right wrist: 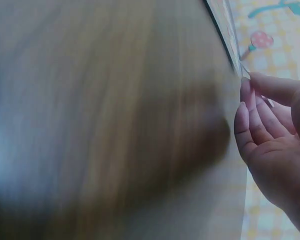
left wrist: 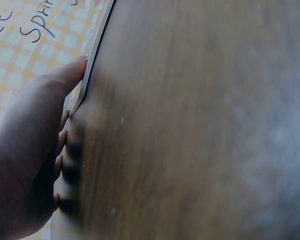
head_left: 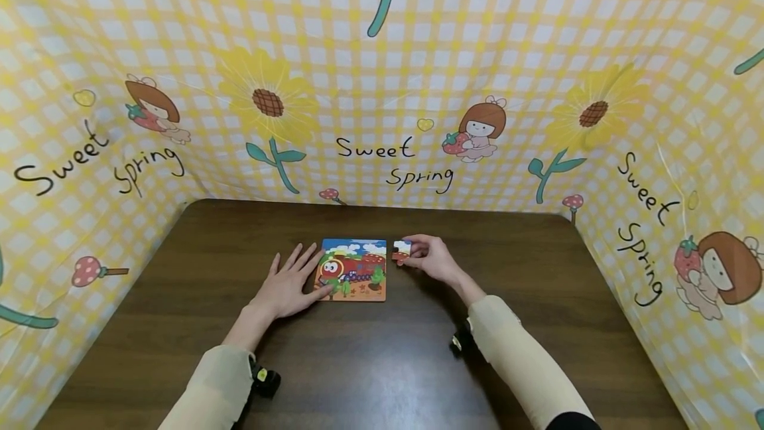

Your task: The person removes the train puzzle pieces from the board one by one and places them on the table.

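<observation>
A square jigsaw puzzle [head_left: 361, 271] with a cartoon red train, blue sky and brown ground lies flat near the middle of the table. My left hand [head_left: 289, 287] is spread along its left side, with the thumb and a fingertip resting on its edge. Just off the puzzle's right edge, my right hand [head_left: 436, 259] pinches a small puzzle piece [head_left: 401, 249] between thumb and fingers. That piece is white and blue above, reddish brown below. In the right wrist view, the piece [right wrist: 245, 69] shows only as a thin edge at the fingertips.
The dark wooden table [head_left: 370, 363] reflects light at its front middle. A yellow checked cloth [head_left: 370, 85] with printed flowers and figures rises behind the table and along both sides. A small dark camera [head_left: 266, 381] sits at the left wrist, another [head_left: 458, 344] at the right.
</observation>
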A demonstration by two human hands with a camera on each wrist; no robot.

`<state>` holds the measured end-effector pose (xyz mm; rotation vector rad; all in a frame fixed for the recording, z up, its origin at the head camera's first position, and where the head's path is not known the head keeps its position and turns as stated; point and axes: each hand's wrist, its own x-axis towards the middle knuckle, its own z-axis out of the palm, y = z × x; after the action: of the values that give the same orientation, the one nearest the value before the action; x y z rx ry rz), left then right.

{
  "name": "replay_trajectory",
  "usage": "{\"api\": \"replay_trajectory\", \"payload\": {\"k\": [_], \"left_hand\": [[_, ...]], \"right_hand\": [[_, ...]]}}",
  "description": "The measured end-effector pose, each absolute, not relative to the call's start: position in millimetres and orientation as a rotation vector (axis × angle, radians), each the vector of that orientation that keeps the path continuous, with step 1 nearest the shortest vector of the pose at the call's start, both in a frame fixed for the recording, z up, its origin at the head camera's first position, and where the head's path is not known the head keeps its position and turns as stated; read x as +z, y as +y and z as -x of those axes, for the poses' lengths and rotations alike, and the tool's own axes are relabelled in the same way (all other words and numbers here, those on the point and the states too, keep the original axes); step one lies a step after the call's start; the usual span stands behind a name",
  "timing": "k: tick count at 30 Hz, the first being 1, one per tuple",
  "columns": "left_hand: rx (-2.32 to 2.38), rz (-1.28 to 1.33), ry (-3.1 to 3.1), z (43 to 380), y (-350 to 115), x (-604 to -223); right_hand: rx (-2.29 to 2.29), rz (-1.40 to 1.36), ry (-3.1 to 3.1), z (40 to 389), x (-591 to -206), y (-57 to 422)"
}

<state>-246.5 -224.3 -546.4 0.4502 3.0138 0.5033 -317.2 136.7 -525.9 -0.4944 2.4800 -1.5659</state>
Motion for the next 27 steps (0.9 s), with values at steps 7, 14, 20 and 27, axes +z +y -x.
{"api": "replay_trajectory", "payload": {"k": [7, 14, 20, 27], "left_hand": [[0.498, -0.460, 3.022, 247, -224, -546], [0.503, -0.450, 3.013, 247, -224, -547], [0.504, -0.455, 3.011, 246, -223, -547], [0.512, -0.464, 3.021, 247, -224, -547]], "right_hand": [[-1.455, 0.490, 2.535, 316, -523, 168], [-1.291, 0.554, 2.639, 315, -523, 183], [-0.976, 0.664, 2.844, 311, -526, 192], [-0.762, 0.698, 2.960, 306, -528, 199]]}}
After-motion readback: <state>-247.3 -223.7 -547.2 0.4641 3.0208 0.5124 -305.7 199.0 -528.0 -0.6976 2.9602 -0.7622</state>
